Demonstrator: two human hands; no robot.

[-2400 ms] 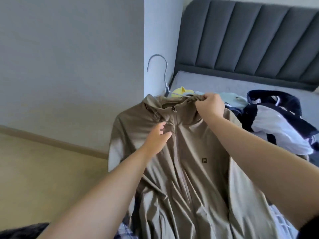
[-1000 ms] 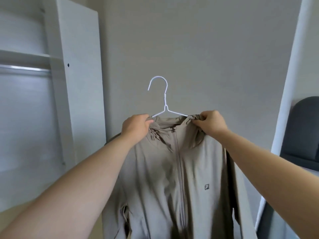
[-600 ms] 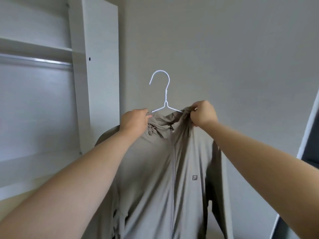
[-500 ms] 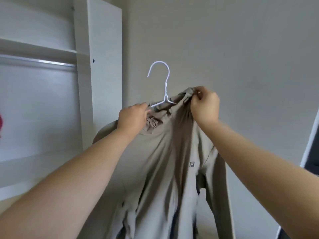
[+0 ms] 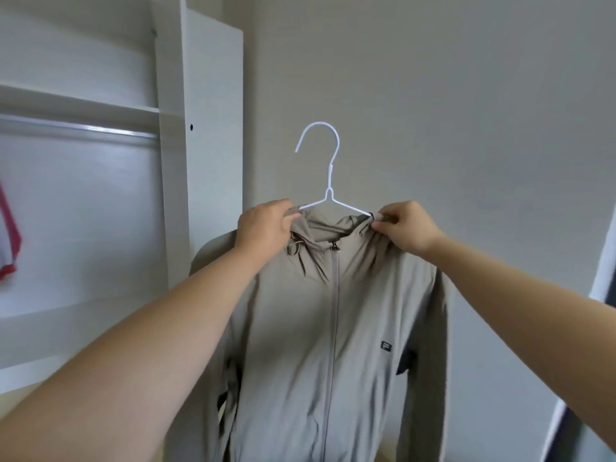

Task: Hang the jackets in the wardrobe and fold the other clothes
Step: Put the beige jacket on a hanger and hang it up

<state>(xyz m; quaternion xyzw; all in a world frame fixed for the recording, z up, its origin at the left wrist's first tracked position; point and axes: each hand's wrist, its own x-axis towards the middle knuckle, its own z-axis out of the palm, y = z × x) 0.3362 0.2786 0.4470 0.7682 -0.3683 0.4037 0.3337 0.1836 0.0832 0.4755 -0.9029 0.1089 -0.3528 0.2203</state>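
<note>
Jacket (image 5: 333,328) hem cut off at bottom; left hand (image 5: 263,230) & right hand (image 5: 405,226) each pinch its collar at hanger (image 5: 328,195) ends.

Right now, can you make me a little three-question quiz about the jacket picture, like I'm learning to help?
1. True or false: the white hanger is already hooked on the wardrobe rail.
2. Which hand grips the jacket by the collar where the small dark logo side is? A) left hand B) right hand
3. Fill in: the jacket's front zip is ____ (open/closed).

Key
1. False: the hook is free in the air, to the right of the rail.
2. B: the right hand pinches that side; the left hand holds the other.
3. Closed.
</note>
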